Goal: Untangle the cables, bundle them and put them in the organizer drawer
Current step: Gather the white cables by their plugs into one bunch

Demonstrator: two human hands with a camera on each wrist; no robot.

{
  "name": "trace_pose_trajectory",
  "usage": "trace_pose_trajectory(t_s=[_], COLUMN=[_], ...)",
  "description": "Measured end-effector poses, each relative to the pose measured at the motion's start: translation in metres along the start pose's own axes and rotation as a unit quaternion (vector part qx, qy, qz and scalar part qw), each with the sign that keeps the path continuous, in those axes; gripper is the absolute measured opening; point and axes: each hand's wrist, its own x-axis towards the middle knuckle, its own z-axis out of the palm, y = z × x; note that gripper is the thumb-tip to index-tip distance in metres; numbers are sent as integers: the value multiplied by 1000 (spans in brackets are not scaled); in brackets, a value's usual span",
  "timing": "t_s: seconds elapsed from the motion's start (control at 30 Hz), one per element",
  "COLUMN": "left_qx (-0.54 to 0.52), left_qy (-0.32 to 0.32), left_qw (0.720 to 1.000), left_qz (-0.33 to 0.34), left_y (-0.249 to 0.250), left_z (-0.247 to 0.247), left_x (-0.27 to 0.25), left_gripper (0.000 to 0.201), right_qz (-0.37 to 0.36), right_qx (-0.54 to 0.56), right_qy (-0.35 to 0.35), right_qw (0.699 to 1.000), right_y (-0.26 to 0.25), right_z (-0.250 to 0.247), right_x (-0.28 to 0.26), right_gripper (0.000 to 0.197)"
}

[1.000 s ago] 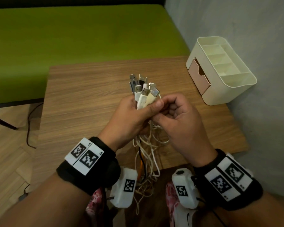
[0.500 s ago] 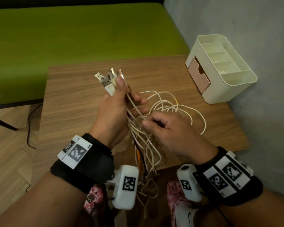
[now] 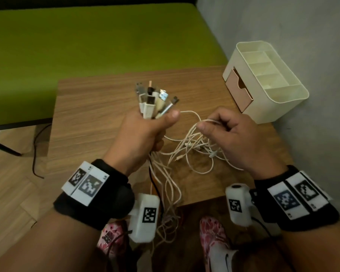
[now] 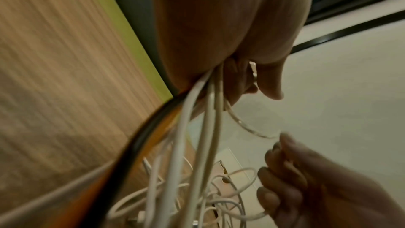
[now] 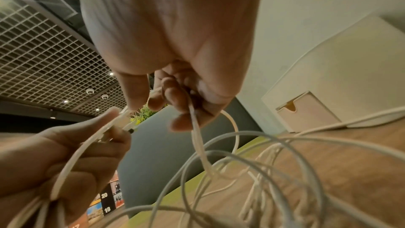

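Note:
My left hand (image 3: 145,132) grips a bunch of cables just below their USB plugs (image 3: 153,99), which stick up out of the fist. The mostly white cables (image 3: 192,150) loop loosely over the wooden table (image 3: 90,114) and hang past its near edge, with one black and one orange strand among them. My right hand (image 3: 230,132) pinches a few white strands (image 5: 197,136) between thumb and curled fingers, to the right of the left hand. The cream organizer (image 3: 267,83) stands at the table's far right corner, its pink drawer (image 3: 238,89) closed.
A green surface (image 3: 86,42) lies behind the table. A grey wall (image 3: 302,26) runs along the right, close to the organizer. My feet in pink and white shoes (image 3: 214,244) show below the table's near edge. A dark cord (image 3: 34,152) trails on the wooden floor at left.
My hands have drawn apart. The left hand turned the plugs back upright and the right hand moved right, pulling white strands out of the hanging bunch onto the table.

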Motion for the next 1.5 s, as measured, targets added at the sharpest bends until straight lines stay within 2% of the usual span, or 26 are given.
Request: trace_pose_trajectory(t_s=[0.13,0.23,0.37,0.43,0.57,0.7,0.77,0.87,0.93,1.0,1.1,1.27,1.37,1.5], left_qx=[58,111,130,159,165,101,79,45,53,126,243,230,189,288], left_qy=[-51,-75,-93,-97,-65,-52,-39,22,72,92,56,-7,-26,-75], left_qw=[997,991,987,982,984,993,996,998,995,987,968,973,981,953], left_qz=[-8,-1,5,10,21,19,24,36,40,29,7,-12,-43,-48], left_y=[0,2,3,2,6,9,11,21,23,19,9,1,3,3], left_z=[10,17,11,7,2,-3,-7,-24,-38,-40,-23,3,4,5], left_x=[-5,-9,-8,-6,-3,-2,-3,0,2,2,2,-1,-2,-4], left_gripper=[23,11,8,15,17,20,18,15,17,20,18,22,19,16], right_qz=[-40,-58,-72,-76,-76,-51,-15,56,74,56,15,-107,-137,-142], right_qx=[13,-5,-16,-24,4,-8,-38,-73,-59,-36,-23,-175,-221,-209], right_qy=[14,20,14,12,45,14,5,12,26,38,47,9,8,36], right_qw=[999,998,997,997,996,999,999,996,995,997,999,979,966,967], right_y=[-3,-1,1,1,10,20,25,34,33,25,17,13,13,10], right_z=[8,13,11,5,-20,-23,-21,-24,-24,-17,-4,14,20,22], right_x=[-2,-2,-2,-2,1,-2,-1,3,4,3,5,2,1,4], right_gripper=[24,19,17,16,9,4,4,11,13,13,12,20,22,18])
